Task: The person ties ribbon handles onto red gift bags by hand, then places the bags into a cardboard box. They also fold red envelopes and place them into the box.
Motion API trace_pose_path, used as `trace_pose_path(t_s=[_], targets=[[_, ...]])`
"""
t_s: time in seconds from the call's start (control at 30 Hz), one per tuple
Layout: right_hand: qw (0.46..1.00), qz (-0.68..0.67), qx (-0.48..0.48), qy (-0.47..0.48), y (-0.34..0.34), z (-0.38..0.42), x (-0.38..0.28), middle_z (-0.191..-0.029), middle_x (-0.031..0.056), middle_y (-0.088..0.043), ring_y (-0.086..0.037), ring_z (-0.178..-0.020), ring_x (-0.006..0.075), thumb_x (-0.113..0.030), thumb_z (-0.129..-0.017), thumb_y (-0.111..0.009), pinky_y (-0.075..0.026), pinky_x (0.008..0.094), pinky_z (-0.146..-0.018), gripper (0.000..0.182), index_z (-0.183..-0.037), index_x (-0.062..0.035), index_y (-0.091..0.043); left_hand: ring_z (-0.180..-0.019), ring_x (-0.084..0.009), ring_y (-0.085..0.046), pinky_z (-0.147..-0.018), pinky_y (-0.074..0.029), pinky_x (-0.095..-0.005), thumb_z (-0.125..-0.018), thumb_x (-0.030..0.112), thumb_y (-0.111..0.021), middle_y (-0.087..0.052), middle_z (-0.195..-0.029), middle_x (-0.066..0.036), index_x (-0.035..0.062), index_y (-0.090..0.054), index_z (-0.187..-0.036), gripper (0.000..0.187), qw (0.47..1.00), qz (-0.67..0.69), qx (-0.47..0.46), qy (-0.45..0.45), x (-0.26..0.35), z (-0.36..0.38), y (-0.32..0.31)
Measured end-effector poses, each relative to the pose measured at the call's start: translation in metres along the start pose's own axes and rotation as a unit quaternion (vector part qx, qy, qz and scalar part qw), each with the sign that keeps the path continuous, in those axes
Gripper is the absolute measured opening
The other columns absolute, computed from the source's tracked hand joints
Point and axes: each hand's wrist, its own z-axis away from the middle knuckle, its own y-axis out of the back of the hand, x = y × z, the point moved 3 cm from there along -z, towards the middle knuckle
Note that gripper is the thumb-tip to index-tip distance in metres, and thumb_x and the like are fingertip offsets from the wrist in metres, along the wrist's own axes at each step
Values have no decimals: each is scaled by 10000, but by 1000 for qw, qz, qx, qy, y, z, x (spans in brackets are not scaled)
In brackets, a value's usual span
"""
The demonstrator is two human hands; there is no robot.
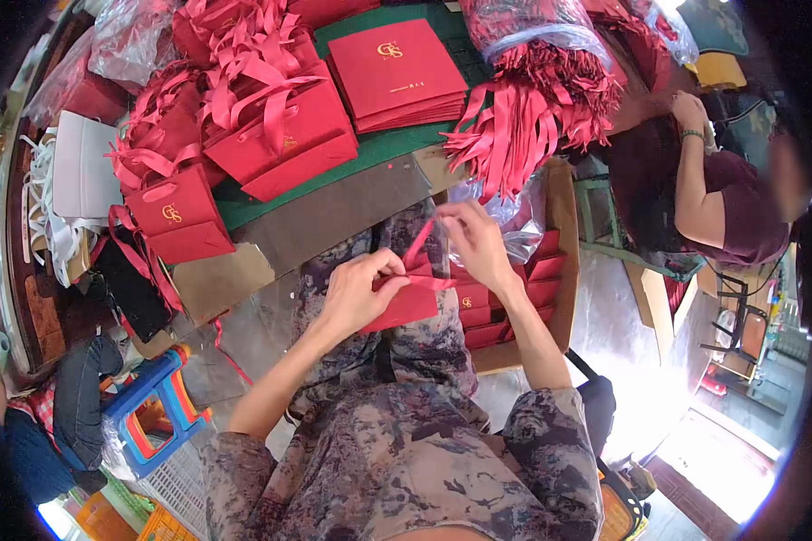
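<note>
Over my lap is a small red paper gift bag (409,307) with a red ribbon (419,242) at its top edge. My left hand (363,287) pinches the ribbon where it meets the bag, thumb and forefinger closed. Higher and to the right, my right hand (475,242) has its fingertips pressed together on the ribbon's upper end, which stretches slantwise between the two hands. Another piece of the ribbon points right, just under my right hand. My fingers partly cover the bag's top edge.
Beyond my hands, a table with a green top (383,144) bears red gift bags (284,135), a stack of flat red bags (397,72) and a bundle of red ribbons (514,126). A cardboard box (564,270) of red bags stands at right. Another person (726,189) sits further right.
</note>
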Motion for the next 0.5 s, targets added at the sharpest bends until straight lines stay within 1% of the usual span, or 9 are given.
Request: trace_pose_path(t_s=[0.07, 0.1, 0.13, 0.23, 0.3, 0.37, 0.4, 0.43, 0.5], targets=[[997, 12, -18, -77, 8, 24, 21, -911, 138, -571, -613, -762, 260, -105, -887, -681, -491, 342, -660, 183, -1052, -35, -643, -782, -216, -706, -704, -548, -313, -824, 102, -762, -713, -871, -99, 27, -643, -927, 174, 1000, -16, 9, 3, -4, -4, 0], [997, 12, -20, -76, 13, 38, 27, -911, 138, -571, -613, -762, 260, -105, -887, -681, -491, 342, -660, 183, -1052, -35, -643, -801, -221, -715, -717, -555, -316, -830, 103, -756, -720, -890, -104, 26, -636, -935, 176, 999, -34, 18, 8, -7, -6, -1], [995, 59, -71, -46, 13, 53, 31, -949, 158, -564, -616, -818, 304, -100, -874, -683, -501, 381, -687, 225, -1080, -38, -619, -761, -274, -679, -689, -530, -395, -845, 183, -738, -694, -824, -89, 79, -616, -947, 190, 999, -20, 36, -16, -11, -6, -4], [981, 122, -154, -3, -4, 85, 45, -1051, 211, -533, -588, -977, 412, -87, -842, -681, -507, 473, -760, 298, -1107, -29, -556, -802, -283, -645, -749, -510, -411, -844, 163, -725, -672, -836, -81, 83, -618, -938, 163, 991, -95, 52, -74, -5, -10, -5], [980, 154, -122, 23, -10, 97, 43, -996, 206, -566, -601, -917, 435, -89, -852, -675, -510, 460, -733, 237, -1041, -14, -551, -857, -306, -620, -757, -498, -412, -813, 127, -750, -668, -867, -95, 65, -658, -958, 182, 979, -151, 81, -111, 6, -8, -4], [978, 145, -118, -96, -4, 96, 24, -917, 193, -615, -646, -809, 385, -87, -852, -680, -521, 418, -688, 247, -1052, -10, -558, -871, -308, -608, -784, -496, -408, -804, 116, -751, -661, -927, -101, 72, -676, -986, 201, 959, -170, 163, -158, 23, 4, 2], [979, 19, -112, -169, -1, 90, 8, -846, 118, -670, -670, -723, 236, -87, -900, -679, -532, 328, -644, 207, -1056, -7, -569, -873, -308, -605, -787, -495, -404, -810, 108, -747, -656, -994, -110, 75, -682, -1005, 208, 967, -143, 139, -159, 25, 13, 2], [979, 16, -115, -168, 0, 85, -11, -846, 118, -670, -670, -723, 236, -87, -900, -679, -532, 328, -644, 207, -1056, -7, -569, -923, -309, -626, -829, -503, -401, -828, 126, -753, -659, -1072, -122, 65, -682, -1098, 285, 983, -87, 98, -130, 23, 25, -3], [929, -258, -80, -252, -3, 78, -36, -907, 46, -673, -651, -769, 109, -76, -956, -639, -526, 265, -672, 137, -1066, -9, -593, -983, -297, -643, -841, -519, -381, -846, 157, -760, -670, -1097, -133, 58, -658, -1204, 386, 998, 16, 43, -36, 36, 40, -8]])
